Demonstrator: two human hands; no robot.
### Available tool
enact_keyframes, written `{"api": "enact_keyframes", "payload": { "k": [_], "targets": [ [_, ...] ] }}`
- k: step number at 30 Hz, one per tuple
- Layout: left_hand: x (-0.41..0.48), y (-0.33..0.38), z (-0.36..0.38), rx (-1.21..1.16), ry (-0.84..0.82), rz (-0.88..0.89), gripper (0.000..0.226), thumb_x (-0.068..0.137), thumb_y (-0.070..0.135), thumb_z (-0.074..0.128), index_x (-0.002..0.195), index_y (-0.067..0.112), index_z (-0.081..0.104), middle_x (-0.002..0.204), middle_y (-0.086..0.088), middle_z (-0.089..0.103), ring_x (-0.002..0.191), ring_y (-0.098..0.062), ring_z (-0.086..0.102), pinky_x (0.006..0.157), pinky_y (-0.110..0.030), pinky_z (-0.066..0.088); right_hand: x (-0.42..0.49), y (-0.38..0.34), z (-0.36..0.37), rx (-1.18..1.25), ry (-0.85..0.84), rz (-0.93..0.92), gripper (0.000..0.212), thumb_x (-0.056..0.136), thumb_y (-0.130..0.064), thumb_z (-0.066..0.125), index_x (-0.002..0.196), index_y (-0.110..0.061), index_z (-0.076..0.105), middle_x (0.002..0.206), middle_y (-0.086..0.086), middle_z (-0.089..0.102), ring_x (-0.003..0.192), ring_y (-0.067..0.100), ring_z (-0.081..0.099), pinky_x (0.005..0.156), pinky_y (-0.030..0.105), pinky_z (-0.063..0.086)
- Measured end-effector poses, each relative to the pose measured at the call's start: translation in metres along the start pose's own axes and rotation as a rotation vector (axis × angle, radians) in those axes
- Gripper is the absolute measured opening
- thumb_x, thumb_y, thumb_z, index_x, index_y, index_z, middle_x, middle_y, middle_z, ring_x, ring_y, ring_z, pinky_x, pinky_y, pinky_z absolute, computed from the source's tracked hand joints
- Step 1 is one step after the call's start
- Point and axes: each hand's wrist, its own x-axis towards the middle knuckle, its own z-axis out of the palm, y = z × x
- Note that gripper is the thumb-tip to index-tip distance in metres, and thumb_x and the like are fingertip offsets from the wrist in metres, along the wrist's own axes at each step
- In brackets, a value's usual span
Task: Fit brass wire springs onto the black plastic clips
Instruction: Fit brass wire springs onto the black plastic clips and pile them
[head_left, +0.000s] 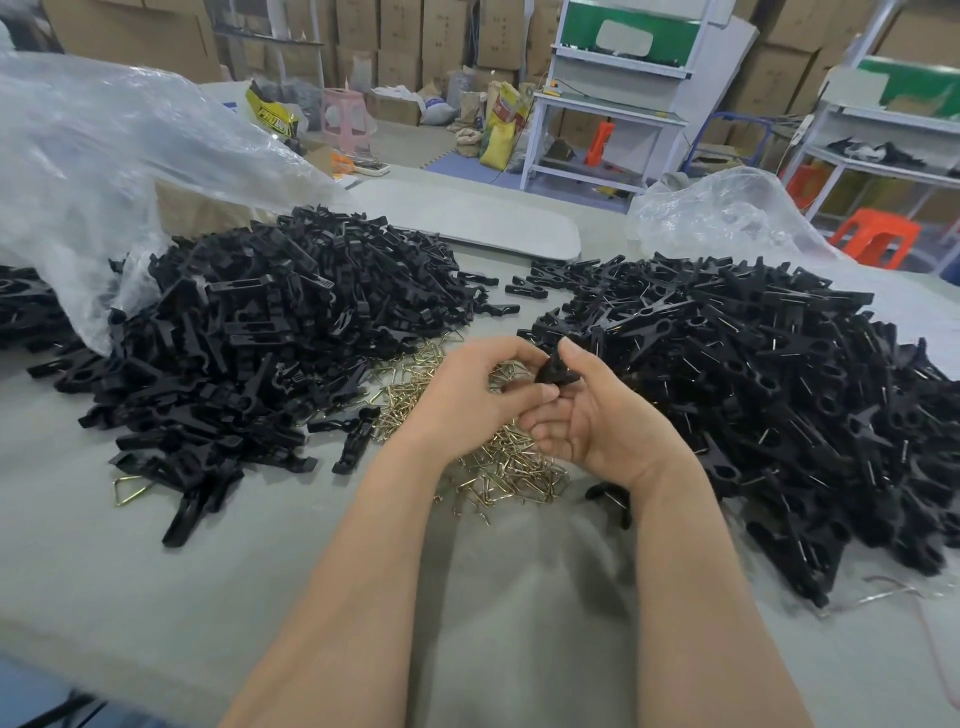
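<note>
Both my hands meet above a heap of brass wire springs (498, 462) in the middle of the table. My right hand (597, 415) holds a black plastic clip (553, 370) between thumb and fingertips, palm turned up. My left hand (478, 395) has its fingers curled against the same clip from the left; whether it also pinches a spring is hidden. A big pile of loose black clip parts (280, 332) lies to the left. To the right is a pile of clips with wire springs showing (769, 395).
A clear plastic bag (104, 156) spills over the left pile, and another crumpled bag (717, 213) sits behind the right pile. A grey board (467, 213) lies at the far table edge. One stray spring (130, 488) lies at the front left. Shelves, boxes and stools stand beyond.
</note>
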Motion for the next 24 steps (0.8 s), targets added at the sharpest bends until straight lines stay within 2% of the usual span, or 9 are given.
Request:
{"api": "enact_keyframes", "payload": {
  "k": [6,9,12,14,17,19,21,22,24],
  "targets": [
    [0.0,0.007,-0.002,-0.163,-0.063,0.017,0.031,0.083,0.02,0.071,0.111,0.031,0.063,0.121,0.011,0.057,0.106,0.0,0.057,0.099,-0.029,0.045,0.011,0.007,0.005,0.091,0.112,-0.186,0.027,0.091,-0.038,0.054,0.076,-0.018,0.065,0.049,-0.007,0.053,0.04,0.006,0.052,0.038,0.015,0.038],
    [0.001,0.007,-0.002,-0.164,-0.05,-0.003,0.032,0.082,0.02,0.072,0.113,0.025,0.065,0.112,0.01,0.065,0.105,-0.004,0.06,0.1,-0.037,0.046,0.013,0.009,0.009,0.169,0.076,-0.151,0.033,0.088,-0.048,0.058,0.076,-0.02,0.072,0.059,-0.003,0.06,0.044,0.006,0.055,0.042,0.014,0.044],
    [0.0,0.007,-0.003,-0.186,0.001,-0.03,0.027,0.082,0.023,0.072,0.105,0.035,0.064,0.097,0.014,0.066,0.1,-0.005,0.061,0.099,-0.037,0.046,0.006,0.004,0.009,0.058,0.052,-0.067,0.077,0.063,-0.075,0.05,0.095,-0.008,0.068,0.068,0.009,0.069,0.052,0.014,0.064,0.047,0.02,0.053],
    [0.0,0.004,-0.002,-0.032,-0.018,-0.033,0.03,0.083,0.027,0.071,0.11,0.034,0.063,0.101,0.013,0.064,0.102,-0.006,0.058,0.1,-0.037,0.044,0.003,-0.001,0.007,-0.025,0.134,-0.054,0.083,0.062,-0.078,0.051,0.099,-0.005,0.067,0.069,0.006,0.068,0.057,0.016,0.064,0.05,0.023,0.054],
    [0.0,0.002,0.003,0.102,-0.06,-0.02,0.043,0.085,0.028,0.068,0.126,0.03,0.056,0.117,0.011,0.053,0.109,-0.004,0.049,0.103,-0.03,0.039,0.005,-0.008,0.01,-0.104,0.285,-0.202,0.031,0.087,-0.035,0.064,0.091,-0.005,0.067,0.065,-0.001,0.066,0.062,0.013,0.059,0.054,0.021,0.052],
    [0.002,0.006,0.002,0.037,0.062,-0.002,0.053,0.087,0.029,0.065,0.137,0.03,0.045,0.133,0.011,0.042,0.117,0.0,0.042,0.104,-0.02,0.034,0.005,-0.02,0.008,0.241,0.443,-0.436,0.023,0.091,-0.023,0.063,0.097,-0.001,0.065,0.075,0.003,0.069,0.071,0.015,0.063,0.061,0.023,0.054],
    [0.004,0.01,-0.005,-0.097,0.358,-0.006,0.046,0.09,0.025,0.061,0.134,0.027,0.046,0.134,0.009,0.044,0.114,0.003,0.046,0.101,-0.017,0.036,0.001,-0.036,0.007,0.715,0.431,-0.653,0.063,0.088,-0.044,0.061,0.128,0.004,0.048,0.105,0.012,0.068,0.101,0.021,0.065,0.084,0.03,0.056],
    [0.004,0.012,-0.009,-0.182,0.531,-0.015,0.038,0.091,0.022,0.059,0.128,0.024,0.049,0.128,0.008,0.049,0.11,0.003,0.049,0.097,-0.018,0.04,0.004,-0.038,0.006,0.735,0.432,-0.672,0.081,0.086,-0.055,0.057,0.141,0.0,0.033,0.122,0.014,0.06,0.116,0.023,0.059,0.095,0.033,0.051],
    [0.003,0.016,-0.018,-0.301,0.82,-0.001,0.023,0.093,0.018,0.055,0.116,0.019,0.055,0.115,0.005,0.057,0.103,-0.002,0.055,0.092,-0.02,0.045,0.012,-0.034,0.027,0.266,0.48,-0.584,0.086,0.086,-0.059,0.054,0.149,-0.011,0.021,0.142,0.009,0.047,0.121,0.014,0.053,0.094,0.026,0.049]
  ]
}}
